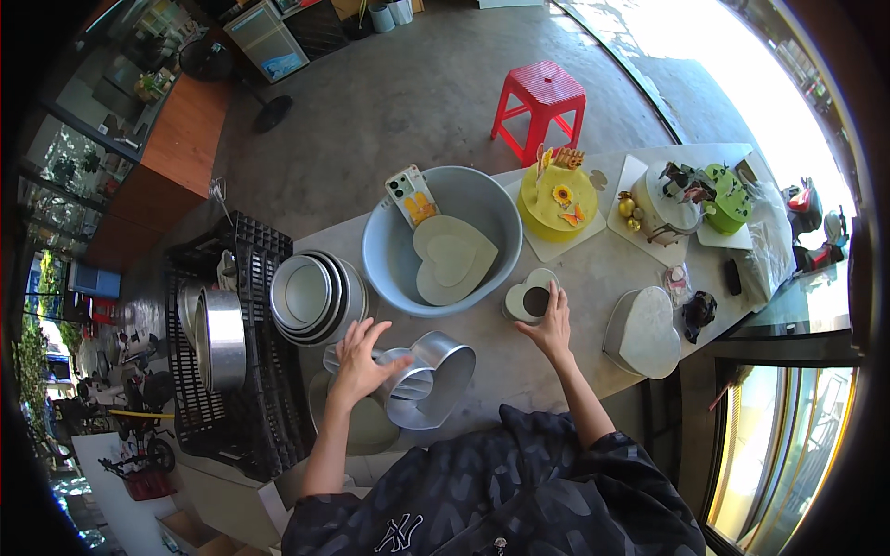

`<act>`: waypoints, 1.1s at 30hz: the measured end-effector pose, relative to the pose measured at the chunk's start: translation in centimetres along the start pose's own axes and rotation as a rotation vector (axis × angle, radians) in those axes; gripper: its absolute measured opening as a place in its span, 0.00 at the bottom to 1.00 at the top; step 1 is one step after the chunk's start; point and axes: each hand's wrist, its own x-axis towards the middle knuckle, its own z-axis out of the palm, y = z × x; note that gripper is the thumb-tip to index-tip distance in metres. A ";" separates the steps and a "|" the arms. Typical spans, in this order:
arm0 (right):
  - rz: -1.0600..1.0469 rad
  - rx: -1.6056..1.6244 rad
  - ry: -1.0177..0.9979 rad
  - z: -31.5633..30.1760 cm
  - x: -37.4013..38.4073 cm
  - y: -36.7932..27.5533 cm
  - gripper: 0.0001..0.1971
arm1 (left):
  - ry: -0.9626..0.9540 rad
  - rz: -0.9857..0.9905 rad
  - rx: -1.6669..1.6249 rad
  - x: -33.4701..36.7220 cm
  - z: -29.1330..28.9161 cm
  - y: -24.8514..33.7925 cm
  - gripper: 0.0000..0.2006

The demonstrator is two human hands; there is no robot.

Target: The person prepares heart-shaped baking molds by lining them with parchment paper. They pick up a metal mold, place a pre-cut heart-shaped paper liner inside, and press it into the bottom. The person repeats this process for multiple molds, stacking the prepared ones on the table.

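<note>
My left hand [363,363] is over the near left of the table, fingers spread, above a group of metal baking rings. Beside its thumb stands a heart-shaped metal ring [451,394], with smaller metal pieces partly hidden under the hand. My right hand [553,326] has its fingers stretched out at the right edge of a small pale heart-shaped tin [515,301] with a dark round opening; whether they press on it I cannot tell. Beyond both hands sits a blue-grey basin [385,264] holding flat heart-shaped plates [471,248] and a phone [408,192] near its rim.
Nested round tins [301,295] stand left of the basin, next to a black crate [264,352] holding metal tins. A larger heart tin [649,334] stands at right. Yellow [556,199], white [666,199] and green [728,197] decorated cakes line the far side. Behind is a red stool [545,88].
</note>
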 end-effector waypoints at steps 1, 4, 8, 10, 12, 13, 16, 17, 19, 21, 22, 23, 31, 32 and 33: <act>-0.011 -0.033 -0.006 0.4 0.1 -0.1 0.56 | 0.030 0.015 0.106 -1.4 -0.4 0.2 0.38; -0.023 -0.061 0.010 0.7 0.2 -0.3 0.57 | -0.142 -0.059 -0.193 -4.5 -0.1 -0.1 0.50; -0.049 -0.069 0.036 0.7 0.4 -0.3 0.57 | -0.019 -0.116 -0.298 -6.5 3.6 -0.7 0.47; -0.077 -0.113 0.076 0.3 -0.1 -0.7 0.57 | 0.103 -0.055 -0.266 -6.6 4.8 -1.1 0.41; -0.123 -0.053 0.079 -0.3 -1.1 -1.2 0.57 | 0.107 -0.073 -0.300 -6.5 5.1 -0.8 0.39; -0.140 -0.020 0.083 -0.7 -1.6 -1.5 0.56 | 0.136 -0.044 -0.251 -6.3 5.8 -1.1 0.38; -0.231 0.076 0.022 -2.0 -4.4 -2.6 0.52 | 0.118 -0.085 -0.162 -5.9 6.3 -0.7 0.39; -0.293 0.088 -0.016 -2.5 -5.5 -3.1 0.48 | 0.129 -0.091 -0.180 -6.0 6.1 0.0 0.39; -0.399 0.113 -0.145 -3.6 -8.1 -4.1 0.41 | 0.109 -0.132 -0.186 -6.0 5.4 1.9 0.38; -0.500 0.211 -0.340 -4.9 -10.5 -5.2 0.36 | 0.135 -0.145 -0.198 -6.1 4.7 3.7 0.37; -0.555 0.296 -0.436 -5.6 -11.6 -5.9 0.34 | 0.128 -0.160 -0.225 -6.0 4.4 4.6 0.36; -0.523 0.344 -0.511 -6.3 -12.9 -6.6 0.33 | 0.120 -0.180 -0.254 -5.7 4.1 5.4 0.35; -0.570 0.265 -0.126 -7.0 -15.6 -7.2 0.21 | 0.135 -0.146 -0.608 -2.2 4.1 10.6 0.30; -0.590 0.254 -0.009 -7.3 -15.4 -6.7 0.19 | 0.116 -0.159 -0.678 -1.9 4.1 11.4 0.30; -0.608 0.242 0.108 -8.0 -15.0 -5.9 0.18 | 0.096 -0.173 -0.747 -1.7 4.0 12.4 0.30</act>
